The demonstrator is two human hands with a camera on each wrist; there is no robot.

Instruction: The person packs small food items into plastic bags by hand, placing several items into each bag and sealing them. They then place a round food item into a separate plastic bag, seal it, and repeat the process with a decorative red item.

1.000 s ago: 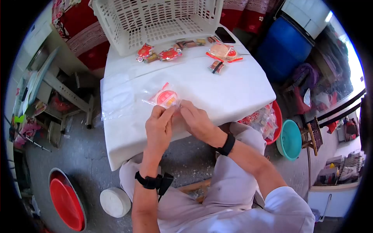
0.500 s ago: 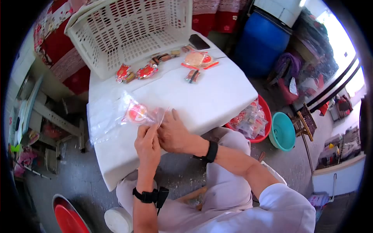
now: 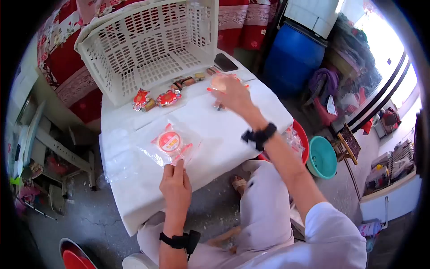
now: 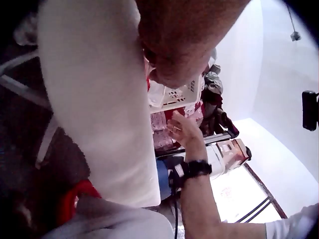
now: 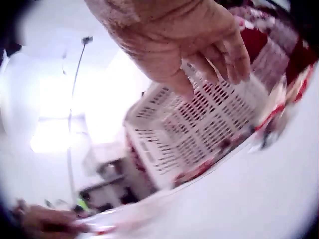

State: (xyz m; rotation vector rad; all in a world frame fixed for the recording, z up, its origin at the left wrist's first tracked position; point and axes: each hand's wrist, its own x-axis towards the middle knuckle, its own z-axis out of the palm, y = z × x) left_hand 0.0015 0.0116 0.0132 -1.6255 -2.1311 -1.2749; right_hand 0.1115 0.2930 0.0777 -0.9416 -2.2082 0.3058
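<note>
Though the table edge (image 3: 212,176) is near, tabletop (image 3: 219,134) spreads beyond the bag (image 3: 170,141).

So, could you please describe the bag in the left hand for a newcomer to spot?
Find the table bearing the white crate. On the near side, the left hand pinches a clear bag. Unlike the clear plastic beside it, this bag shows a round red label.

Glossy, crinkled plastic bag (image 3: 170,141)
</note>
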